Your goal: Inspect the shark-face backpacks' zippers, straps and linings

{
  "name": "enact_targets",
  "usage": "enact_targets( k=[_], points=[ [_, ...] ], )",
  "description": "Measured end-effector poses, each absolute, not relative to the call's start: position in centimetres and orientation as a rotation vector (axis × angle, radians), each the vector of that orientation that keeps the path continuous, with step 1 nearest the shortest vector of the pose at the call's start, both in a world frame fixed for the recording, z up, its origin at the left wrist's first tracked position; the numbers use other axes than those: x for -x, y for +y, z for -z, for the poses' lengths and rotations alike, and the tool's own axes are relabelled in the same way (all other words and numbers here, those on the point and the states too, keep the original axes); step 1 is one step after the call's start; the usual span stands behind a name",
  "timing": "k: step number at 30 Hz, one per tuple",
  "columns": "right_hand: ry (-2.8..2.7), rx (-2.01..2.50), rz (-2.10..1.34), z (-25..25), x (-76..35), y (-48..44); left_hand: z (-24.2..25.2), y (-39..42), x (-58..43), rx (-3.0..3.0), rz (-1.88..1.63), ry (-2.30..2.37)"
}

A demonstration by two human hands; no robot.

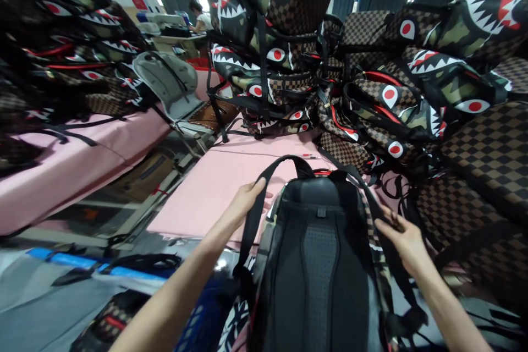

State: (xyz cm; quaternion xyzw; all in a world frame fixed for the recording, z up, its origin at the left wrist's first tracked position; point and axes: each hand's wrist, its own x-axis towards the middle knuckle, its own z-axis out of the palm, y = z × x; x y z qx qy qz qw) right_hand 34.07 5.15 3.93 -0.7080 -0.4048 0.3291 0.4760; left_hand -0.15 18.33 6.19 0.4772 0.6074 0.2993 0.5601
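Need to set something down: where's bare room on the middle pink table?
The bare patch of the pink table lies left of the left hand, which holds a backpack strap, and in front of the stacked bags. Crowded: the back and right, under those bags.

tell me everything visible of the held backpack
The backpack shows its black, padded back, with a dotted centre panel and leather-like top. Checked and camouflage patterns edge the sides. The left hand and right hand each hold a black strap. Its top points toward the pink table; its bottom is out of frame.
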Motion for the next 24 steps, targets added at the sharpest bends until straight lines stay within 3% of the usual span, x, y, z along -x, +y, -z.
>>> enact_targets(
  k=[3, 8, 18, 24],
  points=[
    [-0.570, 1.528, -1.060, -5.6, -35.2, 7.8, -6.3, 20.1, -1.2, -0.936, -0.714, 1.308],
    [-0.350, 1.432, -1.277, -5.4, -35.7, 9.0, -4.2, 20.6, -0.5, -0.803, -0.790, 1.232],
    [-0.265, 1.499, -1.255, -4.0, -36.3, 9.8, -2.7, 21.5, 1.4, -0.688, -0.786, 1.206],
    [-0.801, 1.644, -1.035, -3.3, -31.7, 5.5, -2.6, 18.8, 1.4, -0.891, -0.698, 1.177]
  ],
)
